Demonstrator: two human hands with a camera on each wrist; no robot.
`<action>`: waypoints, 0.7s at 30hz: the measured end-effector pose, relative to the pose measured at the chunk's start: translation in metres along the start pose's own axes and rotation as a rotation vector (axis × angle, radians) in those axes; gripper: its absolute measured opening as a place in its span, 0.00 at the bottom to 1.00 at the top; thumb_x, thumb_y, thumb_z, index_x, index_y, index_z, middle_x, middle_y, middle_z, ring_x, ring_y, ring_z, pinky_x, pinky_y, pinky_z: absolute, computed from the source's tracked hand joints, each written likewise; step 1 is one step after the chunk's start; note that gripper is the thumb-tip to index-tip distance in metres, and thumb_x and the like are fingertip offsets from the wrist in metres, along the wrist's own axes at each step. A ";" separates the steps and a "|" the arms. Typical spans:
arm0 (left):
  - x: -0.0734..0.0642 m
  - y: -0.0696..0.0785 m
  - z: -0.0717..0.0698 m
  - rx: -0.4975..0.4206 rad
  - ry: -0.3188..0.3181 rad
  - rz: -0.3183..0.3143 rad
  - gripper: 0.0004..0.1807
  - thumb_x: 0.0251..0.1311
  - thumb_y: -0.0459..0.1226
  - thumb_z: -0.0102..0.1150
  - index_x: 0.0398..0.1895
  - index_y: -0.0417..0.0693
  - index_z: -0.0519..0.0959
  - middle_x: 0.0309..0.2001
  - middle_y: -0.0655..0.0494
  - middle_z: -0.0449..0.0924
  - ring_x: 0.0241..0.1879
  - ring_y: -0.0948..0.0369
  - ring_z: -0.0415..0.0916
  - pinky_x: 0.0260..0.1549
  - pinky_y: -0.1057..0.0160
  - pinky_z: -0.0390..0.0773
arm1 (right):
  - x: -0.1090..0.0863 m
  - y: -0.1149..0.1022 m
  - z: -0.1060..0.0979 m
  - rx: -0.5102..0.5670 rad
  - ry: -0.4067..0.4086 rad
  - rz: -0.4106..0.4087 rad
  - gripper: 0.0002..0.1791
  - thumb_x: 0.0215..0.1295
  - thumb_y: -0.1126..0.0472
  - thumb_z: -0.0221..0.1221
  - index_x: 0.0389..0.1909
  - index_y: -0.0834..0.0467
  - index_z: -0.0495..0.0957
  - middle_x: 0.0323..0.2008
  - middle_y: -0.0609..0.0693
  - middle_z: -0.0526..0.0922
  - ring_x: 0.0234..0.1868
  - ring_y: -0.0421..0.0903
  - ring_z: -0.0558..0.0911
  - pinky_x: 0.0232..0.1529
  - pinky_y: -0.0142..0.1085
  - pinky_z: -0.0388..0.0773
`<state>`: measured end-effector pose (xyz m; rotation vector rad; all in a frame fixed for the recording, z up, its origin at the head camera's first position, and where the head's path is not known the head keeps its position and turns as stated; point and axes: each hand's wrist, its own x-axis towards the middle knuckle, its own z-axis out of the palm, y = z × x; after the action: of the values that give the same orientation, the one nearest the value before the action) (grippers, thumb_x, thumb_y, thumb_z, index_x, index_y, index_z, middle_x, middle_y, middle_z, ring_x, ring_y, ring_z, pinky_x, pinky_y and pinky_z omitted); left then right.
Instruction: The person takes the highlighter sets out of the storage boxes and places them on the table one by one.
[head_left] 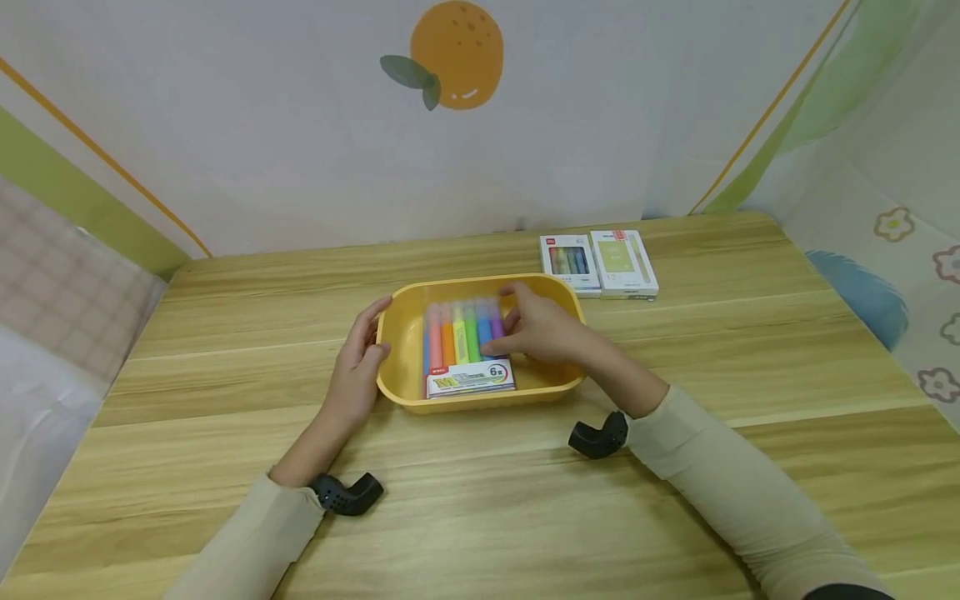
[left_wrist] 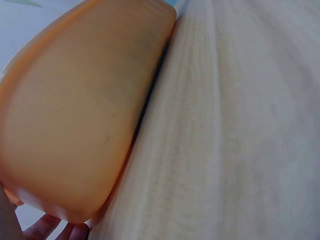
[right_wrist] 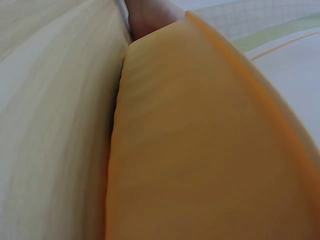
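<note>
A yellow plastic basket (head_left: 405,333) sits on the wooden table in the head view. My left hand (head_left: 352,375) grips its left end, thumb over the rim. In the left wrist view, fingers (left_wrist: 42,227) curl around the end of the basket (left_wrist: 85,110). Inside lies a clear pack of highlighters (head_left: 459,333) in several colours, with a white label along its near edge. My right hand (head_left: 551,325) reaches over the right side of the basket and holds the pack's right edge, thumb across the blue and purple markers. The basket's wall (right_wrist: 200,140) hides that hand's fingers in the right wrist view.
Behind the basket to the right, a white box with a window of coloured sticks (head_left: 570,265) stands beside a white and yellow-green box (head_left: 624,265). A white cloth (head_left: 300,125) with a printed orange hangs at the table's back edge.
</note>
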<state>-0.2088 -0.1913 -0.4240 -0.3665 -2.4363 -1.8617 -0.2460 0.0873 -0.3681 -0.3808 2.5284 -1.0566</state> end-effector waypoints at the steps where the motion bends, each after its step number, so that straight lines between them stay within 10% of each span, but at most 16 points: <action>1: 0.000 0.000 0.000 0.001 -0.002 0.002 0.33 0.68 0.30 0.35 0.78 0.54 0.59 0.71 0.38 0.66 0.61 0.46 0.71 0.45 0.74 0.79 | 0.000 0.000 0.000 0.017 -0.005 0.005 0.53 0.57 0.48 0.72 0.76 0.59 0.52 0.47 0.56 0.84 0.42 0.49 0.82 0.43 0.35 0.79; 21: 0.000 0.000 0.000 -0.016 0.003 0.010 0.33 0.68 0.29 0.35 0.77 0.53 0.60 0.69 0.37 0.68 0.59 0.47 0.71 0.44 0.74 0.79 | -0.002 0.000 0.000 0.324 -0.114 -0.001 0.35 0.60 0.58 0.70 0.65 0.63 0.66 0.46 0.57 0.78 0.40 0.48 0.80 0.42 0.36 0.83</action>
<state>-0.2088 -0.1911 -0.4242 -0.3758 -2.4151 -1.8773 -0.2440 0.0881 -0.3682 -0.3389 2.2075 -1.3753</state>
